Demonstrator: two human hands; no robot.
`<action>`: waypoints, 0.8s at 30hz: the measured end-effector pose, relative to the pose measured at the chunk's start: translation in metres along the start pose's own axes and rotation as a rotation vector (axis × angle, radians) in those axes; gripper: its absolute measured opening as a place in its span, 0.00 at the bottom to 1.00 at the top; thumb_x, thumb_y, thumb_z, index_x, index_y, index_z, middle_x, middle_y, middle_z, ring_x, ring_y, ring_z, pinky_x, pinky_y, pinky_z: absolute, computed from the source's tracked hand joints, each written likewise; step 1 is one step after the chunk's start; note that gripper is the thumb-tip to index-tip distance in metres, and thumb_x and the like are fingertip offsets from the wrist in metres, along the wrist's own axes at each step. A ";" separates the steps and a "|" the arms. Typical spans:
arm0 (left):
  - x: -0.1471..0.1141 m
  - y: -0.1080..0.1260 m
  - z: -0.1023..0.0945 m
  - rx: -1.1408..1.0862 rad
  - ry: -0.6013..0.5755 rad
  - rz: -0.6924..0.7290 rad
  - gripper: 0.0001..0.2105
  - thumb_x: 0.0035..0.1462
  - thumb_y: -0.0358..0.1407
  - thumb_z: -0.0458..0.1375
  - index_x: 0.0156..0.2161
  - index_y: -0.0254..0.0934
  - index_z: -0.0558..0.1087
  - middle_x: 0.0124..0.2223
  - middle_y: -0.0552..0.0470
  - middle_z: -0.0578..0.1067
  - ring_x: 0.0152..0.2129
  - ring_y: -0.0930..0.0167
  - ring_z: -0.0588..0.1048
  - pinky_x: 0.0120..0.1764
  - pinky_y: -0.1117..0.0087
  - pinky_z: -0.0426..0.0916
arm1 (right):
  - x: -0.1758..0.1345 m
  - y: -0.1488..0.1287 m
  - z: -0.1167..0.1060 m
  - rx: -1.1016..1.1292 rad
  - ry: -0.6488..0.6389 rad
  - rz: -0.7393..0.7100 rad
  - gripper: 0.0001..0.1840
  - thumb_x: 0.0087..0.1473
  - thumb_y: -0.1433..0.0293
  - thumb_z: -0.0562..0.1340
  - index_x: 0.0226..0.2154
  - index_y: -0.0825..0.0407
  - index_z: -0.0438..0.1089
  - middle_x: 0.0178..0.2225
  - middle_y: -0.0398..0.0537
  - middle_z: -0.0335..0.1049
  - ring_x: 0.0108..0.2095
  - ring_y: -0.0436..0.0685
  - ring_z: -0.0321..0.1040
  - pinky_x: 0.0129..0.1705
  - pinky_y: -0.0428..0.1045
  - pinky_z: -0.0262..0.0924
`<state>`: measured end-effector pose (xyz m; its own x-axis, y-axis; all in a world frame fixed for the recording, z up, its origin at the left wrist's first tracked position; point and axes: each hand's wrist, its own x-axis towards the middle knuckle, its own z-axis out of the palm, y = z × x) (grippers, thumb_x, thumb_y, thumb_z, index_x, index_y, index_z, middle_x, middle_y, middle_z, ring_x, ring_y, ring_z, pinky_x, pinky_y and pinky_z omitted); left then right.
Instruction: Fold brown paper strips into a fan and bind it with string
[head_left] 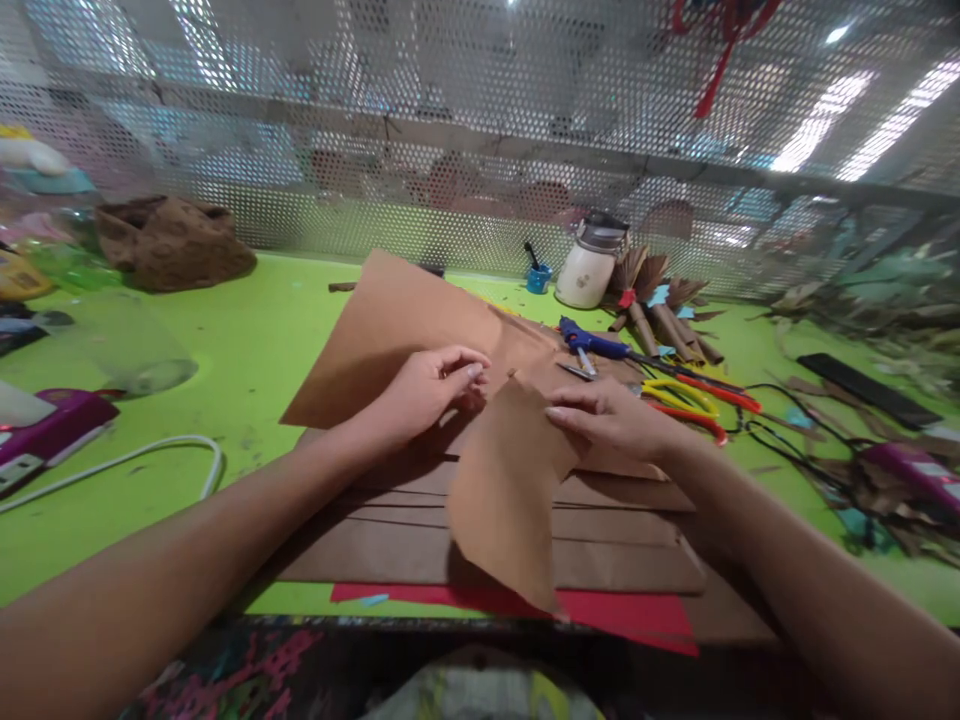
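A large piece of brown paper (pixel 420 310) is bent up behind my left hand (pixel 446 385), and a curved flap of brown paper (pixel 506 490) hangs toward me. Curled fingers on my left hand sit close to the fold between these parts; what they hold, if anything, is hidden. My right hand (pixel 589 415) pinches the right edge of the front flap between thumb and fingers. Underneath lie several folded brown paper strips (pixel 630 570) stacked in overlapping rows, over a red sheet (pixel 630 615) at the table's near edge.
Beyond my right hand lie a blue glue gun (pixel 592 340), yellow-handled pliers (pixel 682 395) and black cords (pixel 795 455). A white jar (pixel 589 265) and brown paper bundles (pixel 664 310) stand farther back. To the left are a white cable (pixel 180 440), a purple power strip (pixel 56 430) and a brown cloth bag (pixel 172 245).
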<state>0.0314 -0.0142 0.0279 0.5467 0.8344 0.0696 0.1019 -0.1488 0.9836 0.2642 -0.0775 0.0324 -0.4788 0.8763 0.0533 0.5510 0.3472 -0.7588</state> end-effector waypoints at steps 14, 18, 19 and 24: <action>0.005 -0.031 0.007 1.028 -0.194 0.524 0.13 0.62 0.37 0.49 0.37 0.33 0.74 0.35 0.48 0.72 0.34 0.69 0.69 0.40 0.67 0.63 | 0.014 0.008 0.027 -0.548 0.044 -0.114 0.11 0.60 0.73 0.53 0.39 0.54 0.70 0.37 0.52 0.70 0.37 0.55 0.65 0.38 0.48 0.55; 0.005 -0.032 0.006 1.081 -0.197 0.521 0.11 0.61 0.38 0.51 0.37 0.33 0.73 0.35 0.48 0.70 0.33 0.69 0.67 0.37 0.69 0.61 | 0.015 0.007 0.029 -0.550 0.074 -0.086 0.11 0.60 0.72 0.53 0.38 0.56 0.70 0.35 0.52 0.69 0.36 0.54 0.65 0.38 0.48 0.56; 0.005 -0.032 0.006 1.088 -0.199 0.527 0.11 0.61 0.37 0.51 0.37 0.33 0.73 0.34 0.48 0.70 0.33 0.69 0.67 0.36 0.69 0.61 | 0.015 0.007 0.030 -0.568 0.081 -0.095 0.11 0.61 0.72 0.53 0.38 0.57 0.70 0.35 0.52 0.68 0.35 0.54 0.64 0.38 0.48 0.56; 0.003 -0.033 0.008 1.082 -0.211 0.561 0.10 0.62 0.33 0.50 0.34 0.32 0.72 0.33 0.49 0.68 0.32 0.70 0.66 0.34 0.70 0.59 | 0.014 0.019 0.031 -0.728 0.074 -0.187 0.10 0.60 0.71 0.53 0.34 0.56 0.69 0.33 0.51 0.67 0.36 0.55 0.62 0.37 0.48 0.55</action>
<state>0.0357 -0.0112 -0.0060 0.8493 0.4271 0.3104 0.3901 -0.9038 0.1762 0.2463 -0.0689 -0.0014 -0.5755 0.7924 0.2024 0.7898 0.6027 -0.1140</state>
